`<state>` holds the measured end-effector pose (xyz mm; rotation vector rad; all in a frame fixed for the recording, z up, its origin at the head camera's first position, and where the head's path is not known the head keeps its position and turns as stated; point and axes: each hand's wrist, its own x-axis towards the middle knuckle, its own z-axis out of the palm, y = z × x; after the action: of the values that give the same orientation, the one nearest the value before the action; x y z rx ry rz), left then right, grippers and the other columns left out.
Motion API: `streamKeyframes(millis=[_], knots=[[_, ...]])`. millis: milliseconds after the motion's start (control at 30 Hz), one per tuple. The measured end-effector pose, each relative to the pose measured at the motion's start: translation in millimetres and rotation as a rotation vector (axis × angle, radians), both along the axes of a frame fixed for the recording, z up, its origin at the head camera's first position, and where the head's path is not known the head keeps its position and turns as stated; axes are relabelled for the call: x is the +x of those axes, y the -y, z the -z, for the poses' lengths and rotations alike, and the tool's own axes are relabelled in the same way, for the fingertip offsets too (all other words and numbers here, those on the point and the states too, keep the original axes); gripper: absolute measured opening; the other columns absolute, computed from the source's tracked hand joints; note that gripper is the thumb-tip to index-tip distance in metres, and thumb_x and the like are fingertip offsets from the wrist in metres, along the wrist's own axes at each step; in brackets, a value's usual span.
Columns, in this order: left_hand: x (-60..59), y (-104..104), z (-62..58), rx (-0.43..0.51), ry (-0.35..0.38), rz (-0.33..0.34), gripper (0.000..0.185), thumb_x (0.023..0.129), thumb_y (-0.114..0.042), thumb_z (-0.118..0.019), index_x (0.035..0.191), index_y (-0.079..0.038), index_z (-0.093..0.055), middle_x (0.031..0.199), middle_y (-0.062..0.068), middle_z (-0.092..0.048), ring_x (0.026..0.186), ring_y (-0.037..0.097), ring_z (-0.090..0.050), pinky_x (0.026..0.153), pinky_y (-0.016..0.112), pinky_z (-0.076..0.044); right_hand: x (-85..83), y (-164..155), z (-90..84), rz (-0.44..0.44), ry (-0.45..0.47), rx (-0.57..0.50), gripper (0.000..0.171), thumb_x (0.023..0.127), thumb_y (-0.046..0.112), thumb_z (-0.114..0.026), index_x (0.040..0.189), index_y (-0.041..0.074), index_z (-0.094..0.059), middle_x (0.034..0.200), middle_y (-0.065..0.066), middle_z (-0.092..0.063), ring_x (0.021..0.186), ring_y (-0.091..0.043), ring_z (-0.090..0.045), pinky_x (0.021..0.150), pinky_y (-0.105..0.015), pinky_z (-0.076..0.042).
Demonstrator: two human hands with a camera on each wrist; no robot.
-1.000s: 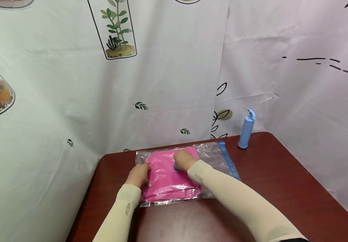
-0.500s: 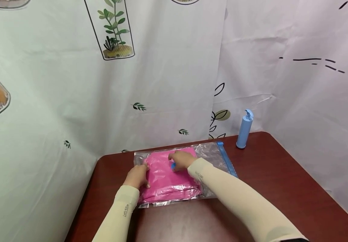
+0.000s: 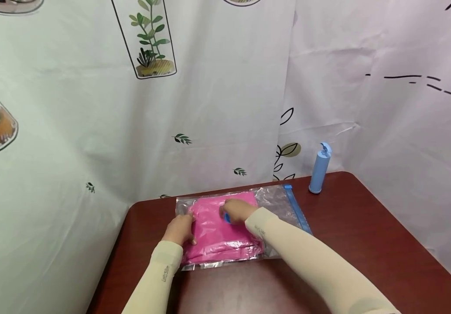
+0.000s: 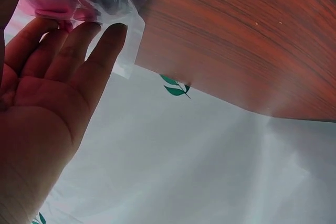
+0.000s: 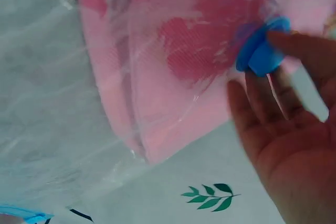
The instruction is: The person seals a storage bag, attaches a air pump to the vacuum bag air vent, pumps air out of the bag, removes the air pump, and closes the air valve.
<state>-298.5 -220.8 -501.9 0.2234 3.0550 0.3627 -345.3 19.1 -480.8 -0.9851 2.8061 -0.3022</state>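
A clear plastic vacuum storage bag lies flat on the table with folded pink cloth inside it. On the bag's left end rests my left hand, its fingers fairly straight and the tips against the plastic in the left wrist view. Near the middle of the cloth, my right hand pinches a round blue valve cap between thumb and fingers. In the head view that hand hides most of the cap. A blue zip strip runs along the bag's right end.
A light blue hand pump stands upright at the back right of the dark red wooden table. White printed sheeting hangs close behind the table and along both sides.
My right hand has shifted its fingers on the blue valve cap, opening them out slightly and then closing again. My left hand, the bag and the pump keep their places.
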Motion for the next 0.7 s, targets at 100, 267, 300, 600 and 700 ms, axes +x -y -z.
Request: streamKeyframes(millis=[100, 267, 300, 600, 700], knots=[[-0.4, -0.7, -0.1, -0.003, -0.014, 0.004, 0.074, 0.066, -0.011, -0.110, 0.133, -0.001, -0.080, 0.120, 0.024, -0.082, 0.095, 0.034, -0.073, 0.091, 0.054, -0.067, 3.3, 0.9, -3.4, 0.111, 0.008, 0.005, 0.054, 0.095, 0.019, -0.087, 0.147, 0.019, -0.072, 0.143, -0.015, -0.073, 0.123, -0.032, -0.075, 0.099, -0.047, -0.067], [1.3, -0.2, 2.6, -0.007, 0.000, -0.004, 0.078, 0.065, -0.011, -0.111, 0.136, -0.002, -0.079, 0.125, 0.024, -0.082, 0.100, 0.035, -0.075, 0.094, 0.057, -0.068, 6.0, 5.7, 5.4, 0.211, -0.101, 0.061, 0.038, 0.101, 0.039, -0.085, 0.120, 0.007, -0.078, 0.113, -0.014, -0.083, 0.104, -0.032, -0.081, 0.091, -0.050, -0.069], [1.3, -0.3, 2.6, -0.009, 0.000, -0.003, 0.079, 0.065, -0.012, -0.111, 0.136, -0.002, -0.079, 0.126, 0.025, -0.082, 0.100, 0.036, -0.075, 0.094, 0.057, -0.068, 4.5, 6.1, 8.9, 0.209, -0.115, 0.063, 0.033, 0.102, 0.037, -0.084, 0.113, 0.006, -0.078, 0.106, -0.013, -0.083, 0.099, -0.032, -0.081, 0.090, -0.049, -0.069], [1.2, -4.4, -7.5, -0.011, 0.001, -0.020, 0.071, 0.065, -0.009, -0.110, 0.129, -0.002, -0.080, 0.119, 0.024, -0.082, 0.095, 0.034, -0.072, 0.089, 0.056, -0.068, -7.5, -4.4, 2.7, 0.009, -0.160, -0.031, 0.017, 0.097, 0.010, -0.082, 0.113, 0.005, -0.082, 0.111, -0.013, -0.078, 0.098, -0.028, -0.076, 0.085, -0.044, -0.068], [2.0, -3.5, -9.3, -0.011, 0.005, -0.011, 0.069, 0.066, -0.010, -0.110, 0.127, -0.002, -0.080, 0.116, 0.024, -0.082, 0.094, 0.034, -0.072, 0.089, 0.056, -0.068, -4.7, -35.2, -18.4, 0.039, -0.108, -0.144, 0.027, 0.091, 0.002, -0.083, 0.117, 0.001, -0.079, 0.114, -0.014, -0.075, 0.101, -0.029, -0.074, 0.089, -0.045, -0.067]])
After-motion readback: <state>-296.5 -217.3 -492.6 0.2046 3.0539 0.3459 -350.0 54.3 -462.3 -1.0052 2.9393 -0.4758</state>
